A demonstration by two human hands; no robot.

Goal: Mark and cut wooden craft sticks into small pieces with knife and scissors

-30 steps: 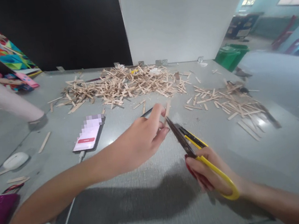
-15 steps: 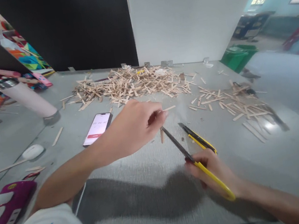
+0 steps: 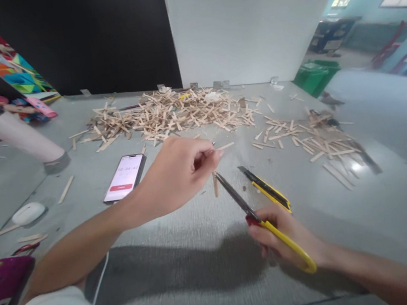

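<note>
My left hand [image 3: 194, 166] is closed in a pinch over the middle of the table. A thin flat wooden stick [image 3: 225, 146] pokes out to the right of its fingertips. My right hand [image 3: 282, 230] grips a yellow-handled tool [image 3: 288, 247] with a long, narrow, dark metal end pointing up and left; whether that end is one blade or two jaws is unclear. Its tip is near a short wooden piece [image 3: 215, 185] below my left hand. Just beyond my right hand lies a yellow and black utility knife [image 3: 266, 189], blade tip out, apparently untouched.
A big heap of wooden sticks [image 3: 175, 113] lies at the back, with a smaller scatter [image 3: 312, 139] on the right. To the left are a lit phone [image 3: 125, 178], a pale tumbler [image 3: 19, 134], a white rounded case [image 3: 28, 213] and a purple object [image 3: 7, 284].
The whole view has shifted, so things appear slightly further left. Both hands keep nearly the same pose and hold.
</note>
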